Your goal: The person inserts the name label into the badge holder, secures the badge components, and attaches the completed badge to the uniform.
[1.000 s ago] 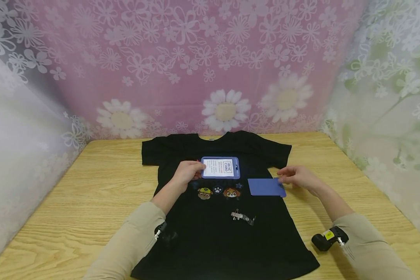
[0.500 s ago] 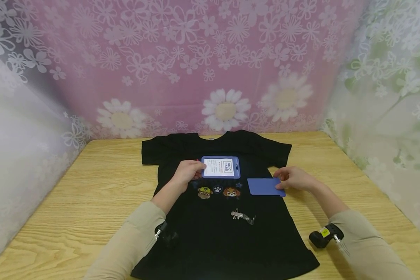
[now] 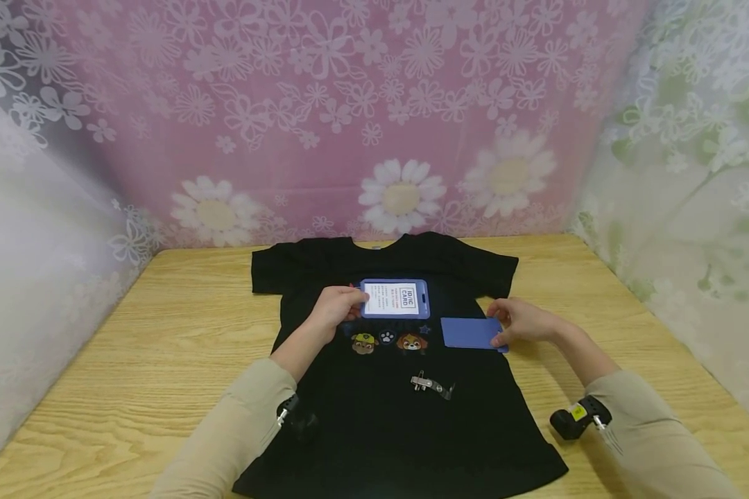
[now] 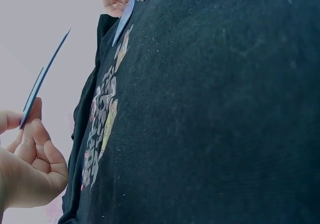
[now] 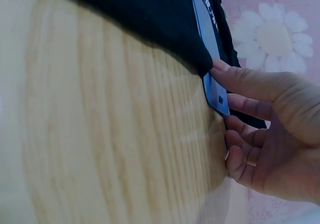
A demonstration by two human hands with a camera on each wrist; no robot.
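Note:
My left hand [image 3: 337,310] pinches the left end of a blue ID badge holder [image 3: 427,313] between thumb and fingers. A white card [image 3: 390,298] printed "ID/IC CARD" shows in it. In the left wrist view the badge holder [image 4: 42,79] is seen edge-on, raised off the shirt. My right hand [image 3: 527,321] holds the right end of a flat blue badge cover [image 3: 470,333], which lies on the black T-shirt [image 3: 387,436]. In the right wrist view my thumb lies on the cover [image 5: 216,92], near its slotted end, with the fingers on the other side.
A badge clip with a strap [image 3: 433,385] lies on the shirt, nearer me than the printed cartoon dogs [image 3: 365,343]. The shirt is spread over a wooden table [image 3: 131,346]. A pink flowered curtain [image 3: 324,138] hangs behind, with pale flowered curtains at the sides.
My right hand has shifted slightly left along the cover, its thumb moving to the cover's near edge. My left hand and the badge holder have hardly moved.

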